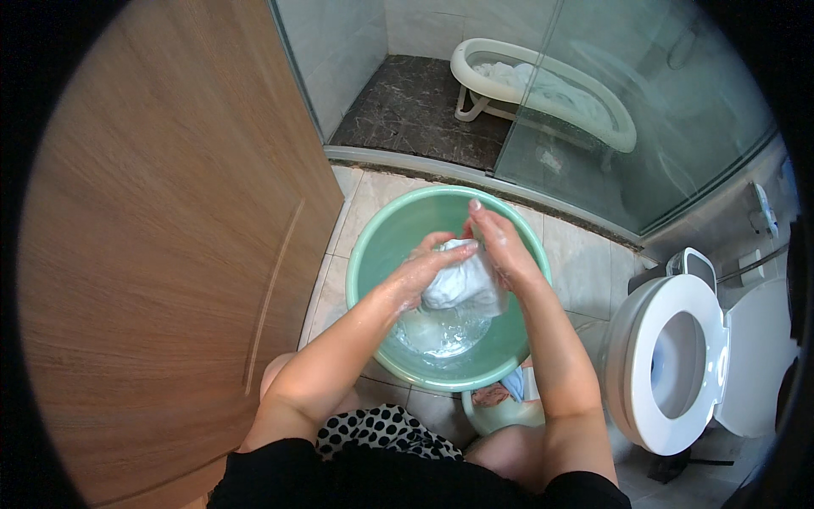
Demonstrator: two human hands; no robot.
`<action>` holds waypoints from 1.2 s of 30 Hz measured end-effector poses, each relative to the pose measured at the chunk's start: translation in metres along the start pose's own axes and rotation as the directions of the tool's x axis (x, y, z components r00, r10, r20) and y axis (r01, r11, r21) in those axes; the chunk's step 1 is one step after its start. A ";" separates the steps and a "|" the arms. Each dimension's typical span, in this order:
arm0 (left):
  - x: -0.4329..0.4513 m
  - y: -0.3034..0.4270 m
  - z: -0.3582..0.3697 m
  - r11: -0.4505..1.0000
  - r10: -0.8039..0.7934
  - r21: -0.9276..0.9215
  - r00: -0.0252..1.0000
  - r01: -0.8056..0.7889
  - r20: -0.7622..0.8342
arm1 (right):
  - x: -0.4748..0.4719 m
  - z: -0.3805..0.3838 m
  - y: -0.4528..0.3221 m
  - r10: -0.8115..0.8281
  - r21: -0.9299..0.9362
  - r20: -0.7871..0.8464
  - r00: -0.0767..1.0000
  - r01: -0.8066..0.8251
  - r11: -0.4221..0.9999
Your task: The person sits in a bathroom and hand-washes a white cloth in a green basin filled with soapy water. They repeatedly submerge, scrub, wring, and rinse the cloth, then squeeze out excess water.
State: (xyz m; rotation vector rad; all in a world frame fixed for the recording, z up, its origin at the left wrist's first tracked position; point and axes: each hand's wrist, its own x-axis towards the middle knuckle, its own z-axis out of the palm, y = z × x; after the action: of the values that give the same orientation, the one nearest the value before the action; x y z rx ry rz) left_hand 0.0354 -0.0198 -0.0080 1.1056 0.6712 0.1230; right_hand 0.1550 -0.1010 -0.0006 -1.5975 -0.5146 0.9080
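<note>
A wet white cloth (459,284) is bunched between my hands over a large green plastic basin (375,254). My left hand (423,267) grips its left side, thumb lying across the top. On the right, my right hand (499,245) presses against the cloth, with its index finger stretched upward and bits of suds on the skin. Below them, shallow sudsy water (445,337) ripples in the bottom of the basin. What the fabric is, garment or towel, cannot be told.
A smaller pale green basin (496,415) with cloth items stands near my legs. To the right is a toilet (636,369) with its lid raised. A wooden door (191,223) stands at left. Behind the glass shower panel (572,172) stands a white baby bathtub (470,70) holding white fabric.
</note>
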 end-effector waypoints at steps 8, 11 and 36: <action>0.016 0.003 -0.020 0.955 0.171 -0.264 0.979 -0.138 0.109 | 0.014 -0.001 0.027 -0.177 0.347 0.027 0.984 0.157 0.925; 0.013 0.014 -0.021 0.807 0.189 -0.584 0.975 -0.086 0.118 | 0.004 0.013 0.031 0.096 0.554 0.237 0.967 -0.215 0.804; 0.039 -0.066 -0.052 0.737 -0.061 -0.657 0.984 0.158 0.168 | -0.044 0.085 0.053 -0.725 -0.810 0.357 0.590 0.581 0.074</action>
State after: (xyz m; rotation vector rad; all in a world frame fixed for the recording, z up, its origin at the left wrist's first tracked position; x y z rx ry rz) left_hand 0.0229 0.0064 -0.0955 0.3641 0.5016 0.1697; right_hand 0.0540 -0.0935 -0.0425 -1.9581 -1.6914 -0.3688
